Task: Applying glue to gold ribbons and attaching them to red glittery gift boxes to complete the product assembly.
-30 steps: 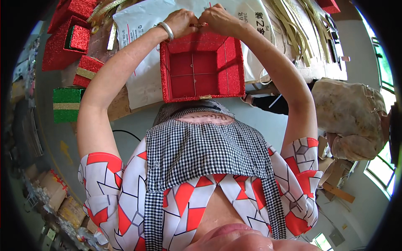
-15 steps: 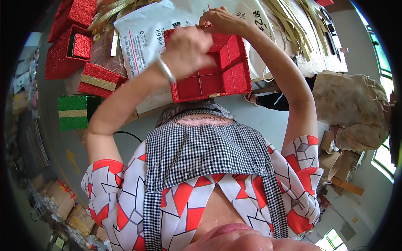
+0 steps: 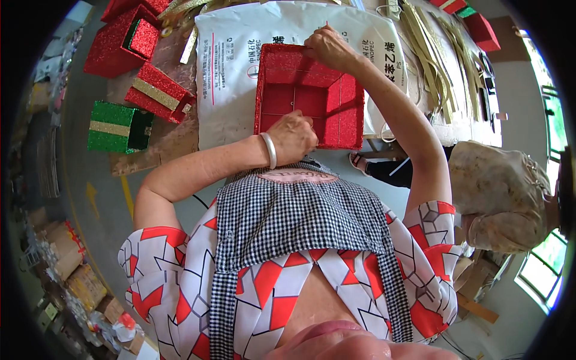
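Note:
An open red glitter box (image 3: 300, 99) lies on a white printed sack (image 3: 231, 66) on the worktable, its hollow facing me. My left hand (image 3: 294, 137), with a silver bangle on the wrist, grips the box's near wall at the table edge. My right hand (image 3: 327, 48) pinches the far wall at the top corner. Thin light lines cross the inside of the box; I cannot tell what they are.
Left of the sack sit a red box with a gold band (image 3: 159, 90), a green box with a gold band (image 3: 117, 126) and more red glitter boxes (image 3: 120, 42). Gold strips (image 3: 432, 48) lie at the right. A beige bag (image 3: 504, 192) stands on the floor.
My left hand has come down from the box's far edge to its near wall. The box has settled lower and flatter on the sack. My right hand stays at the far edge.

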The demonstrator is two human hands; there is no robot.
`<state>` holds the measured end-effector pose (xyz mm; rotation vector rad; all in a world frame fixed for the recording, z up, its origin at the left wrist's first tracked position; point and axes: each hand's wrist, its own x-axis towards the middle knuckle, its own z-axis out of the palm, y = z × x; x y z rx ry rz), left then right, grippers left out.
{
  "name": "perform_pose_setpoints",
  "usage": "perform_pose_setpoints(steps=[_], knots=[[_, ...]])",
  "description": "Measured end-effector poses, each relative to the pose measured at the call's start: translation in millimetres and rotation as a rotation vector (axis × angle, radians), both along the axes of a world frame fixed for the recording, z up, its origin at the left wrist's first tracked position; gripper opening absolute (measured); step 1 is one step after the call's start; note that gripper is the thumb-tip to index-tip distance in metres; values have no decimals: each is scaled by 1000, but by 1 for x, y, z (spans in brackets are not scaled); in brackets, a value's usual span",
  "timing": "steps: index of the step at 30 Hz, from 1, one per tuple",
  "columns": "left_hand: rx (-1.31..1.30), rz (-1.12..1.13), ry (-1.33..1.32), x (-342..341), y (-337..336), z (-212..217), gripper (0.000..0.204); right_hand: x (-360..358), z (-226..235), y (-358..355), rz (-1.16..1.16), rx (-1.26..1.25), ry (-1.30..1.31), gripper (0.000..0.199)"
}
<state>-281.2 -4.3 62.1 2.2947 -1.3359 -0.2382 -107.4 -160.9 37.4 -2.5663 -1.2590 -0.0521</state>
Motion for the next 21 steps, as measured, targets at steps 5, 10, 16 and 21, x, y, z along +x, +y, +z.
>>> perform_pose_setpoints(steps=[5,10,16,21], knots=[[28,50,-37,0,20,9,14,9,16,12,-55,-157,221,14],[59,64,-257,14,50,29,10,29,23,4,-22,-7,296,18],[169,227,-506,79,99,91,6,40,51,-11,-417,229,152,24],[-65,660,-659,119,130,60,78,31,4,-3,-742,542,81,28]])
